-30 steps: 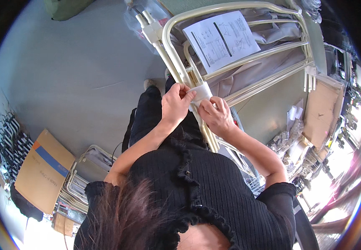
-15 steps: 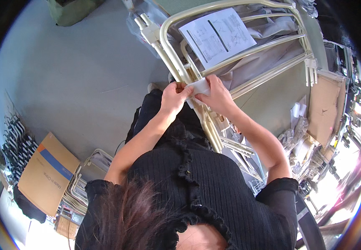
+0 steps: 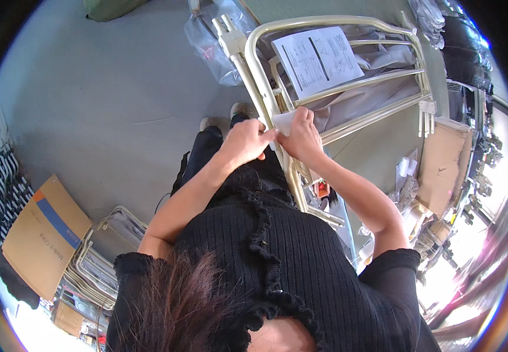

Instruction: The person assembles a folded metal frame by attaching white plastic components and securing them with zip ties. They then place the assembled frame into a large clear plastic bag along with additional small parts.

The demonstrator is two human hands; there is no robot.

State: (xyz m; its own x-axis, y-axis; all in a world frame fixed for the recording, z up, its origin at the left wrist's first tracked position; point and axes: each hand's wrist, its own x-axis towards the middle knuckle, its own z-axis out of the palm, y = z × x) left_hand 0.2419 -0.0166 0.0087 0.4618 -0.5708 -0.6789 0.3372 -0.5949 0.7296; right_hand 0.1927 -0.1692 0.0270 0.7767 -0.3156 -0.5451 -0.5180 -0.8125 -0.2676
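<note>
A cream metal tube frame (image 3: 255, 57) with grey fabric (image 3: 348, 107) between its bars stands in front of me, its near tubes running down toward my body. A small soft white wrapping piece (image 3: 283, 122) lies around one of its tubes. My right hand (image 3: 302, 138) pinches that white piece from the right, thumb toward the tube. My left hand (image 3: 243, 142) is closed at the tube's left side, fingers curled against the white piece's edge. The fingertips are partly hidden. A printed sheet (image 3: 318, 61) with line drawings rests on the frame above my hands.
Clear plastic wrapping (image 3: 219, 53) lies beyond the frame. To the left are a large cardboard sheet (image 3: 46, 234), stacked cream tube frames (image 3: 92, 276) and dark tubular parts (image 3: 4, 188). Another cardboard piece (image 3: 444, 164) leans at the right, near shelving.
The view has shifted, so the frame sits slightly lower and to the right. My left hand has turned, its fingers curling more around the tube. My right hand keeps its pinch on the white piece.
</note>
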